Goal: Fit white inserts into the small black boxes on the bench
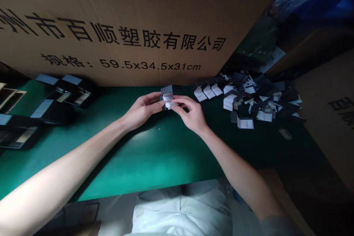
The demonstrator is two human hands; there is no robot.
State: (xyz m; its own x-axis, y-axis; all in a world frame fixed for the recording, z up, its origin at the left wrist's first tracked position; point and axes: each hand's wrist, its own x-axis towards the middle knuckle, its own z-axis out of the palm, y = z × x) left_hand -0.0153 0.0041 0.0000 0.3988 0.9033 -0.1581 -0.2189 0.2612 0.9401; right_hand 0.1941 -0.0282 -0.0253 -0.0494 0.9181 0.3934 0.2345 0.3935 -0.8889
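Both hands' fingers [162, 102] pinch small dark box [167, 96] between them, above green table [155, 155].

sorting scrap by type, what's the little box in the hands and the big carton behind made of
Small box: likely thin paperboard, matte dark outside, white inside, with creased flaps. Big carton: brown corrugated cardboard by its look, matte, with black print.
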